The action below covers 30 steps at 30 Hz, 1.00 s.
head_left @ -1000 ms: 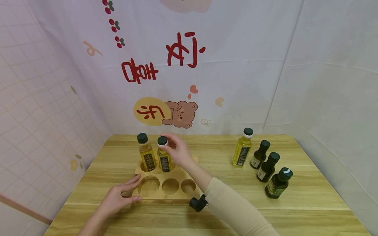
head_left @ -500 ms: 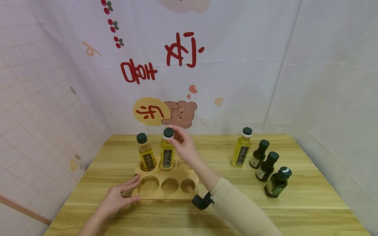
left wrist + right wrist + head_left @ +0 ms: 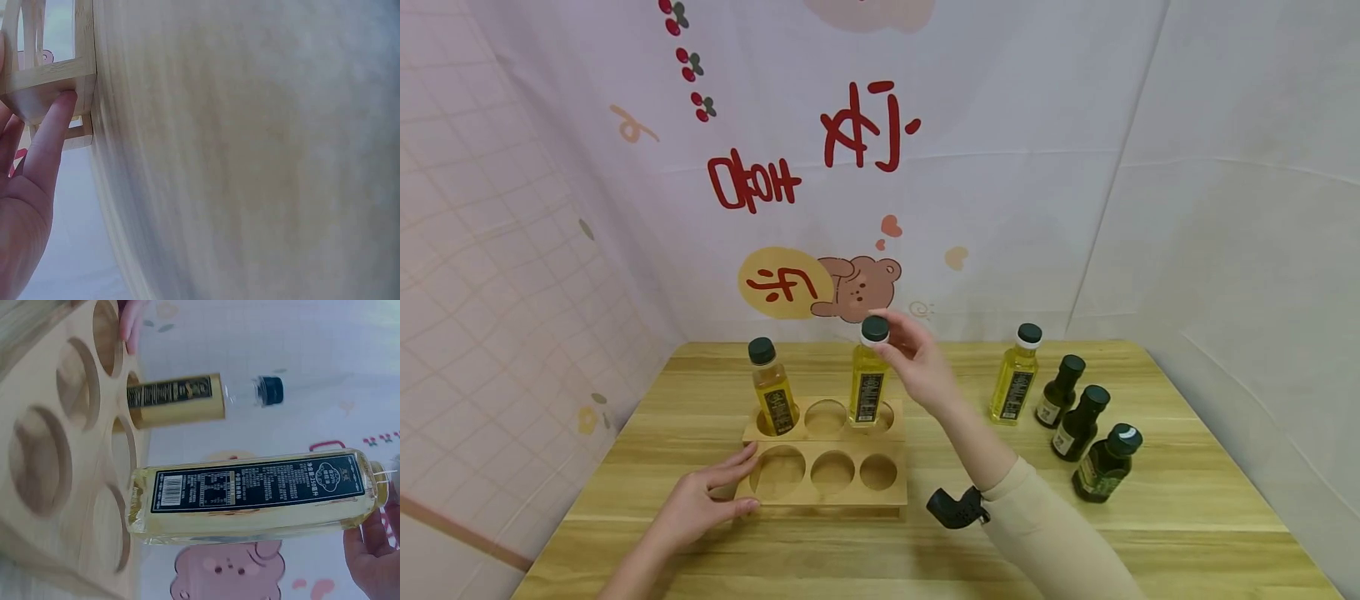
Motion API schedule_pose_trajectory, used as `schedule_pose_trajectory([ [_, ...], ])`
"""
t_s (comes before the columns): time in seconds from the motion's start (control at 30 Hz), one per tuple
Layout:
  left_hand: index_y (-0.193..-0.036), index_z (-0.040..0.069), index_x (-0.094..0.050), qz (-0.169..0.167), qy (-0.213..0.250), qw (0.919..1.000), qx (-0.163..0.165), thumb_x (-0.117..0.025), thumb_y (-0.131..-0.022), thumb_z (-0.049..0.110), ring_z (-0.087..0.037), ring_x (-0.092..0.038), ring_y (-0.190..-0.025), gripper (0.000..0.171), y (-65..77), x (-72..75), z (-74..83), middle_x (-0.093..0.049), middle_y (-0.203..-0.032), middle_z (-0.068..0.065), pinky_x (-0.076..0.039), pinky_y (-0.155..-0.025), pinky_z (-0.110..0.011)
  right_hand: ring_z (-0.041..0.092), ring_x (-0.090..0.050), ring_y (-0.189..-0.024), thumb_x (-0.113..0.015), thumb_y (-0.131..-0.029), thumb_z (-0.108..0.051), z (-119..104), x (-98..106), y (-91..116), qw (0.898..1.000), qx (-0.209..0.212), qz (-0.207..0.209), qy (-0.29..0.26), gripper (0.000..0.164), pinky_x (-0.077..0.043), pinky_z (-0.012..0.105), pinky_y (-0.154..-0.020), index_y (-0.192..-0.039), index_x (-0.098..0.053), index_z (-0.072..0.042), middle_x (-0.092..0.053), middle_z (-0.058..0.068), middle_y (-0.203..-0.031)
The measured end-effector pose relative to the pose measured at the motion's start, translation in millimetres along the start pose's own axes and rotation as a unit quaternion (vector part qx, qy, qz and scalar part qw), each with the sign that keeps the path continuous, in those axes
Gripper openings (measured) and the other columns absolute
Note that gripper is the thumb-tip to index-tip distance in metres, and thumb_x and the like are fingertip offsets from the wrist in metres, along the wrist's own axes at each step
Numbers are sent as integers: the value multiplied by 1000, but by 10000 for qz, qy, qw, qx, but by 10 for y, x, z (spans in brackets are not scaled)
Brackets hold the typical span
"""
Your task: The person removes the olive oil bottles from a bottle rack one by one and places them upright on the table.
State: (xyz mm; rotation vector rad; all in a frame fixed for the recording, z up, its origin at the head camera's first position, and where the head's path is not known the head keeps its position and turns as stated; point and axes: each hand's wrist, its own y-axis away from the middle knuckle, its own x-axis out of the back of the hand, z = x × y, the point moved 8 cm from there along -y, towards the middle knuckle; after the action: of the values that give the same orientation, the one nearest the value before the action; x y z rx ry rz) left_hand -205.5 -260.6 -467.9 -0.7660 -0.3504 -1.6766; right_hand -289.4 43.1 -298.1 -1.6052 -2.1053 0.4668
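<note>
A wooden two-tier bottle rack (image 3: 831, 492) with round holes stands on the table. My left hand (image 3: 703, 497) holds its left end, thumb at the front corner and fingers at the step; the left wrist view shows a straight digit (image 3: 53, 134) pressing its wood. By its dark green cap, my right hand (image 3: 921, 367) pinches a clear square oil bottle (image 3: 869, 387), upright with yellow oil inside. That bottle's base is out of the holes, above the back tier's right side. Another oil bottle (image 3: 775, 396) sits in the back-left hole.
To the right of the rack stand another yellow oil bottle (image 3: 1015, 385) and several small dark bottles (image 3: 1075, 429) with dark caps. A printed white cloth (image 3: 1000, 192) hangs behind the wooden table (image 3: 1000, 533).
My right hand has lifted the oil bottle out of the back-middle hole and moved it right, toward the back-right hole. My left hand stays at the rack.
</note>
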Motion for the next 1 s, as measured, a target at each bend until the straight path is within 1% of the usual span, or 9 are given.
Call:
schedule_pose_trajectory([
  [0.13,-133,10,-65,-8,-9,9999,109,-83,-77,40,-25,-46,-130,66,-7,1,-19,-49,-146,6,-40,-97,-22,26,-62,-106,-62,-95,4,-17,200,94,9997,-91,43,227,40,-50,30,-91,-134,-57,1,-65,20,-120],
  [0.2,-133,11,-65,-2,-18,9999,116,-84,-76,40,-25,-46,-131,66,-7,3,-19,-49,-146,6,-40,-97,-22,27,-62,-108,-62,-95,3,-23,294,146,9993,-180,53,322,40,-50,29,-91,-135,-57,1,-65,20,-120],
  [0.33,-132,9,-65,23,-11,10000,46,-84,-77,38,-28,-47,-130,65,-6,5,0,-50,-146,3,-40,-97,-21,27,-62,-109,-62,-96,1,-7,470,244,9981,-389,25,484,42,-50,28,-89,-138,-56,-3,-65,18,-121],
  [0.5,-132,8,-65,21,7,10000,-29,-83,-78,38,-28,-47,-129,65,-7,2,34,-50,-146,2,-38,-97,-20,22,-62,-106,-62,-97,-3,49,703,386,9950,-627,66,774,43,-51,26,-87,-139,-56,-9,-66,15,-118],
  [0.73,-132,10,-65,17,34,10000,40,-83,-77,38,-28,-47,-130,64,-4,5,35,-50,-146,3,-38,-98,-20,14,-62,-103,-61,-99,-4,114,1019,590,9928,-658,140,990,42,-50,22,-86,-140,-54,-5,-63,14,-119],
  [0.9,-132,9,-65,24,21,10000,32,-83,-77,38,-28,-47,-130,64,7,3,23,-50,-146,4,-38,-98,-20,12,-61,-104,-60,-100,-8,154,1224,723,9894,-775,217,1209,42,-49,20,-87,-141,-53,-8,-63,9,-119],
  [1.0,-132,10,-65,35,25,10000,29,-83,-77,38,-27,-47,-130,64,11,3,23,-50,-146,4,-37,-98,-19,11,-60,-103,-59,-100,-8,174,1332,801,9869,-757,281,1395,42,-48,19,-87,-142,-53,-8,-64,7,-116],
])
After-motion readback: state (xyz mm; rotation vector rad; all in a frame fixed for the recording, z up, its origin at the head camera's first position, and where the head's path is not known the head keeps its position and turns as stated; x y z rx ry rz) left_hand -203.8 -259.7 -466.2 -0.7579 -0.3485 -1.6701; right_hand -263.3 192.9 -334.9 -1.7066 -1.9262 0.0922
